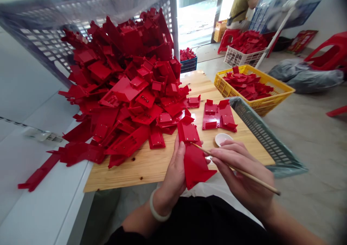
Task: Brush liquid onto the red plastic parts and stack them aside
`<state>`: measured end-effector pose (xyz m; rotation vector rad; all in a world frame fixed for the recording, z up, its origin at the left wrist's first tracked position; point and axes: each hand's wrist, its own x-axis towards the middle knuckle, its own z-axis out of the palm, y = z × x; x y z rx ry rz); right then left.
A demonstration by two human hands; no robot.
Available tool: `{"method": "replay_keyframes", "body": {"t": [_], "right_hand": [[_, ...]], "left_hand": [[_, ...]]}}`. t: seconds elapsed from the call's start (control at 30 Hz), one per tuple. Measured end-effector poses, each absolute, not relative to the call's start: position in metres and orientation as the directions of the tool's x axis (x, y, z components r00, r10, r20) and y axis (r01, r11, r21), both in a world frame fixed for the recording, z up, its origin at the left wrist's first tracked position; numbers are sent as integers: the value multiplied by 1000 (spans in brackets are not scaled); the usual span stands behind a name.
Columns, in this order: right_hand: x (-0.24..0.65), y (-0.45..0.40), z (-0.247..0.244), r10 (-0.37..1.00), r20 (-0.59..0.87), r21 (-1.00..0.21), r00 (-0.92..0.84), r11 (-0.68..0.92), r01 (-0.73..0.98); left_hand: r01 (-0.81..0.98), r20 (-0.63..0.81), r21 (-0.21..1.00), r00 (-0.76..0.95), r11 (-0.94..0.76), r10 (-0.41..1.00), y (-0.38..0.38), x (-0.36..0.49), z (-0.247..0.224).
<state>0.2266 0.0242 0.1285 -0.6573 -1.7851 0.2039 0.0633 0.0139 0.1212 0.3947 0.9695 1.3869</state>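
My left hand [175,169] is wrapped round a red plastic part [195,162], a long panel with a raised block near its far end and flared flaps. In my right hand [244,172] is a thin wooden paintbrush [252,177], held like a pen. Its tip meets the red part at the near edge of the raised block. Just beyond my right fingers a small white dish [223,138] stands on the wooden board; what it holds cannot be made out. Two similar red parts [219,115] lie side by side behind the dish.
A big heap of red parts [130,104] spills from a tipped grey crate [81,6] onto the wooden board [127,174]. A green-grey crate [271,140] stands at the right edge. Beyond are a yellow crate [282,87] of red parts, red stools, and a person [242,3] at work.
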Motion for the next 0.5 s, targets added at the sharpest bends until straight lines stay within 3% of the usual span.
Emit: {"method": "replay_keyframes", "body": {"t": [0.2,0.5], "right_hand": [[229,24,135,490,843,-395,-223,845,362],[232,23,133,509,838,-426,-198,836,346]], "left_hand": [[-635,-316,748,-81,196,945,17,62,117],[-644,-336,727,-33,237,941,17,60,116]]}}
